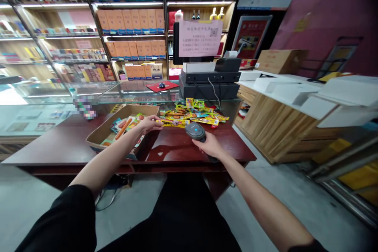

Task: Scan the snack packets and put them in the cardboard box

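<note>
My left hand [151, 123] pinches one end of a long yellow snack packet [174, 123], held level above the table. In my right hand [210, 144] is a dark grey barcode scanner [195, 130], a small blue light showing on its top; its head is close to the packet's right end. Under my left forearm stands an open cardboard box [99, 133] with several sausage-like snack packets [125, 126] inside. Beyond the scanner lies a loose pile of yellow and green snack packets [196, 112].
The dark red wooden table [168, 147] carries all this. Behind it are a glass counter [126, 86], a cash register setup [209, 80] with a paper sign [201, 39], and a mouse [162, 85] on a red mat. A wooden cabinet [262, 126] stands to the right.
</note>
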The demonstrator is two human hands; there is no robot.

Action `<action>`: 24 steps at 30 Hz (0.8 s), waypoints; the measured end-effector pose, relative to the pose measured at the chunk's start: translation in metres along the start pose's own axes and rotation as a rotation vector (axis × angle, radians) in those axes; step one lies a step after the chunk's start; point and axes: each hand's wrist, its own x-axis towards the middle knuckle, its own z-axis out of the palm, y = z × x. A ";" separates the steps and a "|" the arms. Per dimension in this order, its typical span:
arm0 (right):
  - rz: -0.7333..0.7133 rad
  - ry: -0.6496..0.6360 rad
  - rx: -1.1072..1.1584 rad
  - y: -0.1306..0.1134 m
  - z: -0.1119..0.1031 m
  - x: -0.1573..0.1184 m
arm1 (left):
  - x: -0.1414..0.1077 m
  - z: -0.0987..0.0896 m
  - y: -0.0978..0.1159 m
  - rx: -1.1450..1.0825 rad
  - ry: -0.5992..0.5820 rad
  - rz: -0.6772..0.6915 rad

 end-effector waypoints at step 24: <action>-0.069 -0.073 -0.031 -0.027 0.013 0.026 | -0.038 -0.068 0.032 -0.065 0.256 0.102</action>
